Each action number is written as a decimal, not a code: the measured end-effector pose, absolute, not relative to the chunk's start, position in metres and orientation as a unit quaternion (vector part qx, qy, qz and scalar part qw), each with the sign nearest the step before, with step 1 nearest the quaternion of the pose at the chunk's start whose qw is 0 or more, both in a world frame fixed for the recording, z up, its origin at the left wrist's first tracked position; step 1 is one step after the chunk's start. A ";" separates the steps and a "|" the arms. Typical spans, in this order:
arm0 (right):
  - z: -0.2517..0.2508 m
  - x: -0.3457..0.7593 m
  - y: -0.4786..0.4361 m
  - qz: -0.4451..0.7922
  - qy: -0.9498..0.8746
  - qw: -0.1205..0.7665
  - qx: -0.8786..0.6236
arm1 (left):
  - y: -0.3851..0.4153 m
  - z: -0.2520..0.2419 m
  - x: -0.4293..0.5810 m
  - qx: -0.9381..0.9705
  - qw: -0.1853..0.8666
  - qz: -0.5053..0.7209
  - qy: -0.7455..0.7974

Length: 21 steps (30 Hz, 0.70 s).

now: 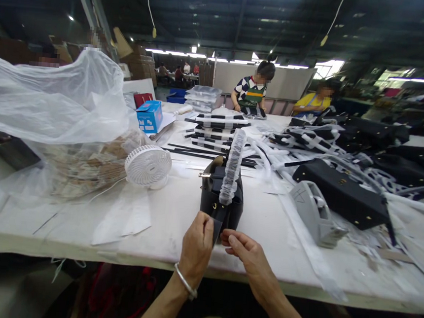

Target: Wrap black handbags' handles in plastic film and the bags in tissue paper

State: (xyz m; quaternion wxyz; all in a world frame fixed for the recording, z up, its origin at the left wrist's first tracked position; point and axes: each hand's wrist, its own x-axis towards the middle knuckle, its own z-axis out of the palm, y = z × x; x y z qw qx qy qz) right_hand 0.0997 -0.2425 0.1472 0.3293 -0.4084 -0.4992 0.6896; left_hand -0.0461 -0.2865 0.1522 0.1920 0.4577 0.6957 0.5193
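Note:
A black handbag [232,215] stands on the table in front of me, its top gaping. Its handle is wrapped in clear, crinkled plastic [232,168] and rises upright. My left hand [197,242] is closed around a black strap [218,227] at the bag's near end. Close by on the right, my right hand [246,253] has its thumb and fingers drawn together at the strap's edge; whatever is between those fingertips is too small to make out. A small gold-coloured metal fitting shows just above the strap, and a zip pull [204,175] sticks out at the left.
Left are a white fan [148,166], a large clear plastic bag [81,167] and a blue box [149,116]. Right are a grey tape dispenser [316,212] and a black bag [342,192]. Wrapped straps [218,132] lie behind. Two co-workers sit across the table [175,235].

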 end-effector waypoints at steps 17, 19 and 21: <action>0.167 0.066 -0.208 0.718 -0.452 0.333 -0.412 | -0.246 0.168 -0.042 0.413 0.197 0.589 0.666; 0.164 0.061 -0.205 0.706 -0.448 0.340 -0.431 | -0.250 0.165 -0.045 0.388 0.234 0.605 0.655; 0.161 0.059 -0.205 0.687 -0.460 0.348 -0.442 | -0.254 0.160 -0.050 0.362 0.294 0.620 0.630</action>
